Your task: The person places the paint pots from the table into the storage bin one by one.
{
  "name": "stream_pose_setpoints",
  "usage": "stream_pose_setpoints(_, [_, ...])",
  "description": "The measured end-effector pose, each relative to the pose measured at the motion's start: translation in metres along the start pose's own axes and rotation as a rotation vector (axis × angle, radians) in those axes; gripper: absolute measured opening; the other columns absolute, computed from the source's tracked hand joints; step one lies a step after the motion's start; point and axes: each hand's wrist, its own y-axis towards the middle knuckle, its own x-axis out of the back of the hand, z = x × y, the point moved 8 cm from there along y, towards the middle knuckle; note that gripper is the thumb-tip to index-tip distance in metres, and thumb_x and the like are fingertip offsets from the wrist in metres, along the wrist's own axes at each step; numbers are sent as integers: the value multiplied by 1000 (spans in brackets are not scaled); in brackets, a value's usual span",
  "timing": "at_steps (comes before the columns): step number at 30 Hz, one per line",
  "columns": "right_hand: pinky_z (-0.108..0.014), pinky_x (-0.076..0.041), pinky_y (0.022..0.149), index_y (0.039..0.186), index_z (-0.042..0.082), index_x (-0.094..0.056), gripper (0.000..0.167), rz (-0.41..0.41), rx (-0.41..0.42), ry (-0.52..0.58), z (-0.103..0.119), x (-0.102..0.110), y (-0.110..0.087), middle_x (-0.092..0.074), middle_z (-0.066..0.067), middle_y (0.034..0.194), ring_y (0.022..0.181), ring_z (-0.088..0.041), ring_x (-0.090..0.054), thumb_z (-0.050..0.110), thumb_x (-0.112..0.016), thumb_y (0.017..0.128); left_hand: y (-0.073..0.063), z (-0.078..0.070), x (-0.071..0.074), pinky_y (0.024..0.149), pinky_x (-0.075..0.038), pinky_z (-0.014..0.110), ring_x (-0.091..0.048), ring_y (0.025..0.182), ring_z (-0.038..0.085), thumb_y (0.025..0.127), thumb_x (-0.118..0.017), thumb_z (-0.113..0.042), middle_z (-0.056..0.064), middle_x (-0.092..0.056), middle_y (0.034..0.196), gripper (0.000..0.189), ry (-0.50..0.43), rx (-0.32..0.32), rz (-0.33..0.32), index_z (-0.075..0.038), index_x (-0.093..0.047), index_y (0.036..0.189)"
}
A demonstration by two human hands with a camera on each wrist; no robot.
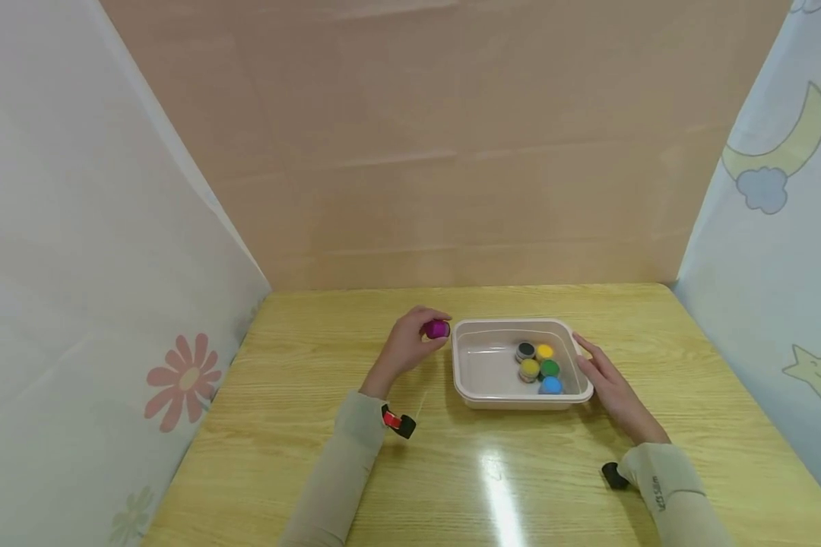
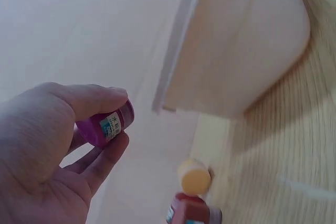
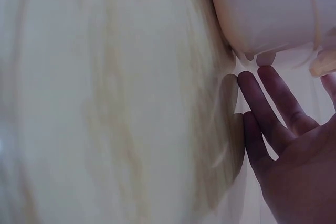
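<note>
On the glossy wood-grain table (image 1: 301, 349), between patterned walls (image 1: 75, 251), sits a tray (image 1: 482, 372)

on the head feed i make out long, pale khaki sleeves. the left sleeve (image 1: 331, 486) looks plain, and its cuff (image 1: 361, 415) ends close to the wrist. on the inner side there i pick out a small black wrist unit (image 1: 407, 427), blocky, with a bright red patch (image 1: 391, 418) next to the dark part. the right sleeve (image 1: 689, 520) matches in colour, and i read its dark lettering (image 1: 659, 494) as "let's slim". a second black unit (image 1: 614, 476), compact and rounded, juts out at that inner edge. past the fabric, the left hand (image 1: 404, 346) and right hand (image 1: 612, 391) are bare. finer detail on both units is too small for me.
</note>
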Motion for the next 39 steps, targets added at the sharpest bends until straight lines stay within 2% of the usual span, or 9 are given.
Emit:
stream_pose_setpoints(9, [-44,-42,101,168,26,-11,64,-1,-4,-25,-1,0,0,-45,-24,148,112,-2,-48,51,-30,112,1,-22,-10,95,-59,32,-63,109,22,94,-78,-13,7,-61,121,30,-56,-25,-8,-8,-69,122])
stream_pose_setpoints(12, [-45,-42,102,168,26,-12,64,-1,-1,-32,0,0,0,-45,-24,149,111,0,-47,51,-30,112,1,-29,-14,95,-59,33,-64,108,21,93,-79,-13,7,-64,120,31,-93,-36,-18,-6,-69,121])
stream_pose_setpoints(16, [-56,-40,105,168,26,-11,65,4,-1,-11,1,0,-1,-41,-26,151,115,-7,-46,51,-30,112,3,-39,-24,95,-58,27,-66,106,17,93,-79,-17,5,-68,119,32,-140,-47,-13,-6,-68,121])
stream_pose_setpoints(21, [-60,-38,107,168,25,-10,64,4,-3,-9,2,-1,-1,-42,-26,151,118,-13,-46,50,-30,112,5,-51,-44,94,-57,22,-65,102,10,93,-79,-19,1,-70,112,29,-138,-71,32,-9,-68,119])
stream_pose_setpoints(28, [-55,-40,106,168,21,-11,63,-1,-12,-31,-2,-1,1,-44,-27,150,113,-2,-46,46,-30,113,8,-64,-70,89,-58,25,-61,93,4,92,-81,-21,-7,-70,104,29,-75,-107,102,-12,-71,117])
stream_pose_setpoints(33, [-58,-41,107,168,20,-10,64,0,-23,-31,-5,-2,3,-44,-28,149,116,-11,-49,46,-30,113,13,-67,-84,87,-55,21,-60,90,2,91,-82,-18,-7,-71,100,25,-90,-132,119,-13,-71,113])
stream_pose_setpoints(36, [-51,-43,104,168,20,-11,63,-4,-22,-46,-5,-2,3,-46,-27,147,116,-15,-50,45,-30,113,14,-69,-91,87,-54,17,-61,91,1,91,-81,-15,-5,-71,103,26,-111,-129,149,-12,-70,114])
stream_pose_setpoints(39, [-39,-45,98,168,20,-12,63,-11,-16,-65,-3,0,3,-49,-26,142,111,-11,-51,45,-30,113,16,-70,-99,88,-54,16,-63,95,1,92,-79,-13,-2,-71,109,29,-135,-114,198,-8,-68,119])
